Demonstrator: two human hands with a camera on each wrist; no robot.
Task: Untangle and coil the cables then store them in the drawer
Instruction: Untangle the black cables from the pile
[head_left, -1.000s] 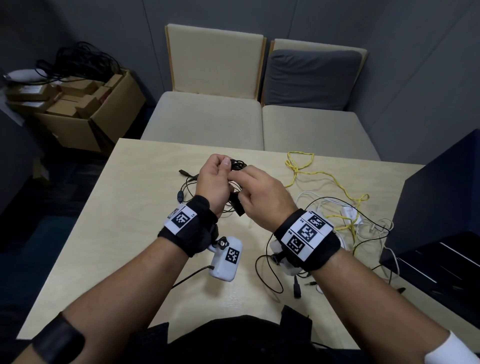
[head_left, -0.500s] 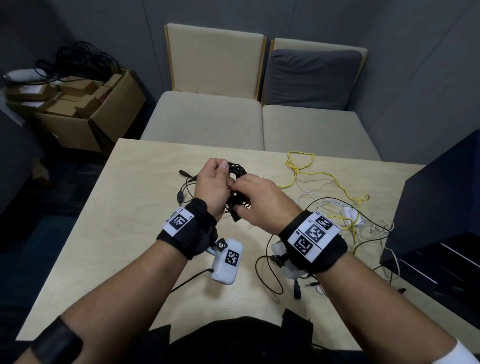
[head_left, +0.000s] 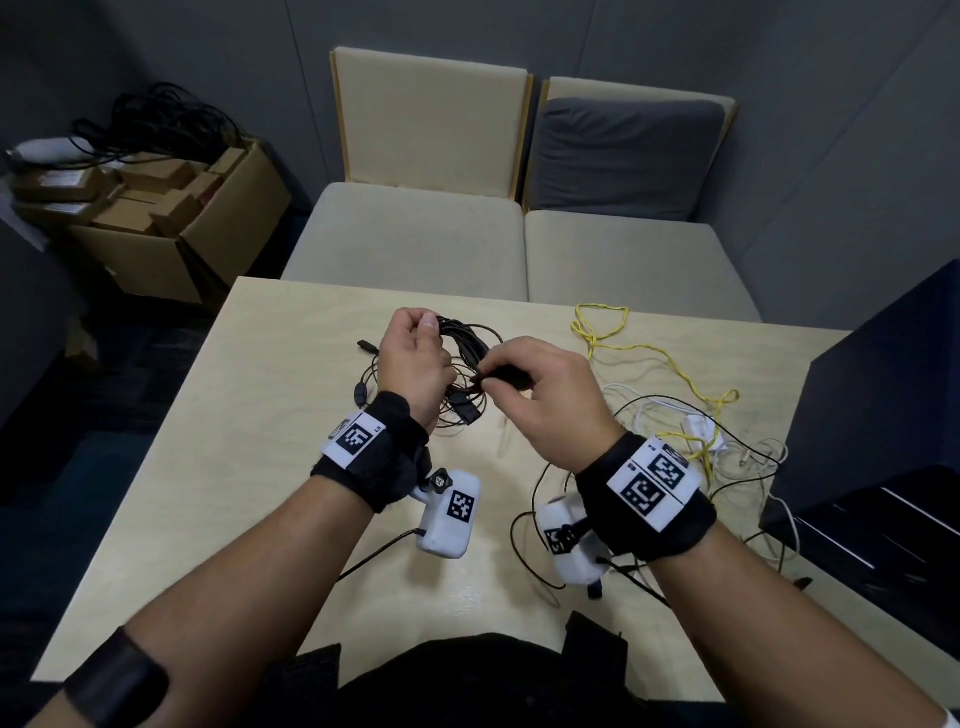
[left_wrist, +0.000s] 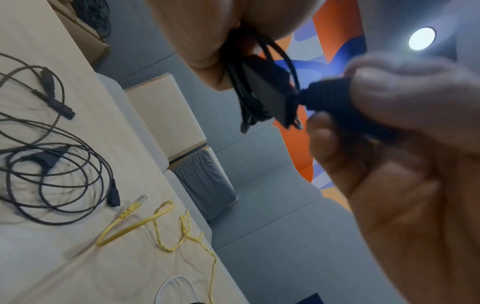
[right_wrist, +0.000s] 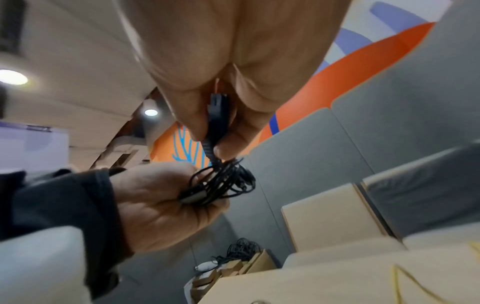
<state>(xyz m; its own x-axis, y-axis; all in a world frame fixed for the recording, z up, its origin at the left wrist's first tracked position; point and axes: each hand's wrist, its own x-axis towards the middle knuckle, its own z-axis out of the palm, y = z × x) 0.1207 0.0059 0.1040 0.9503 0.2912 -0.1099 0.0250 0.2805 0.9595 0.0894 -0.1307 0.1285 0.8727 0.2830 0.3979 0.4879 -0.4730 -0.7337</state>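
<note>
Above the wooden table (head_left: 270, 415), my left hand (head_left: 415, 358) grips a coiled black cable (head_left: 467, 338), its loops bunched in the fist (right_wrist: 166, 197). My right hand (head_left: 545, 395) pinches the black plug end (right_wrist: 217, 115) of that cable between thumb and fingers, close beside the coil (left_wrist: 259, 92). Another black cable (left_wrist: 52, 164) lies loosely looped on the table under my hands. A yellow cable (head_left: 649, 358) trails across the table's far right. A white and black cable tangle (head_left: 727, 452) lies to the right of my right wrist.
A dark drawer unit (head_left: 883, 415) stands at the table's right edge. Two beige chairs (head_left: 431, 208) sit behind the table, one with a grey cushion (head_left: 623, 156). A cardboard box (head_left: 171, 223) with small boxes and black cords stands on the floor at left.
My right hand has moved right and away from the left hand, drawing the plug end out from the coil. The left hand has risen slightly, still gripping the coil.
</note>
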